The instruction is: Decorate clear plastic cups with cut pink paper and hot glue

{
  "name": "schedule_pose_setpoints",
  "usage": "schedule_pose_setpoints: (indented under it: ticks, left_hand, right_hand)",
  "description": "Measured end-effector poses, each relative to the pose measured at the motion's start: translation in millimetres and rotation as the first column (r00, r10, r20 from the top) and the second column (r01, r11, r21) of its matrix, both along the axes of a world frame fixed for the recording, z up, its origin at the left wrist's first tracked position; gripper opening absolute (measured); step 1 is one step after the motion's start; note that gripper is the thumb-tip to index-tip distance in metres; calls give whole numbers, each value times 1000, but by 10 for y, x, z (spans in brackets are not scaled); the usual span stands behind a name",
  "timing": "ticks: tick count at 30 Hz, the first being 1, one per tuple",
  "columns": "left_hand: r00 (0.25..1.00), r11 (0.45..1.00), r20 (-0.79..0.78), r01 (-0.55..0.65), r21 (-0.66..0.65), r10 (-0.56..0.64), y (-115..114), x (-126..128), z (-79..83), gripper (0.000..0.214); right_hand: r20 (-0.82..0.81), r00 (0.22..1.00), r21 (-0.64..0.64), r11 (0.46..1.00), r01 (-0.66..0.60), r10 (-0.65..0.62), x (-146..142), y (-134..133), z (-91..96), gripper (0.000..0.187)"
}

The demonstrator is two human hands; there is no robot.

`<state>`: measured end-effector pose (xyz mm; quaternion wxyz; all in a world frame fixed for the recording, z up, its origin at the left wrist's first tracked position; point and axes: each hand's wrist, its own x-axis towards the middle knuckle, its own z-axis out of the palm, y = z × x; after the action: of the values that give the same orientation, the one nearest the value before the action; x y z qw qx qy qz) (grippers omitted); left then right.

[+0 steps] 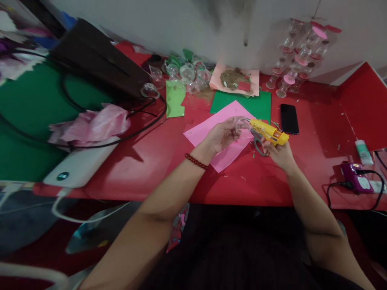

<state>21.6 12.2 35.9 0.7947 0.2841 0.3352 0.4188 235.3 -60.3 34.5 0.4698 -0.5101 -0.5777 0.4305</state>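
My right hand (279, 153) grips a yellow glue gun (269, 131) and points its nozzle left. The nozzle meets a small clear plastic cup (242, 123) that my left hand (222, 135) pinches between its fingers. Both hands hover over a pink paper sheet (211, 129) lying on the red table (136, 169). A red bead bracelet (196, 161) circles my left wrist.
A black phone (289, 118) lies right of the hands. Green paper (256, 105), several clear cups (187, 74), a stacked cup garland (298, 56), a glue tube (363, 152), a purple device (356, 177), a white power bank (77, 165), pink plastic (93, 125) and black cables surround them.
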Motion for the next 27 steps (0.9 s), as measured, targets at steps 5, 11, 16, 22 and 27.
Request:
schedule_pose_setpoints:
  ticks: [5,11,16,22,27]
  left_hand:
    - [1000,1000,4,2,1,-2,-10,7,19,16]
    - [1000,1000,28,-1,13,0,-9,11,-5,14]
    - [1000,1000,23,12,11,-12,3,-10,-23,12]
    - [999,1000,36,0,-6,0,-10,7,5,14]
    - [999,999,37,-26,-29,27,-26,15,41,15]
  right_hand:
    - [-19,1000,3,1000,-2,3,18,10,-33,50]
    - [-37,999,6,1000,12,-12,26,24,-33,57]
    - [1,1000,4,1000,22,-22,27,13,-9,53]
    - [-10,999,10,999,52,-52,35,21,-13,52]
    - [-18,999,35,998,46,-46,45,34,-25,60]
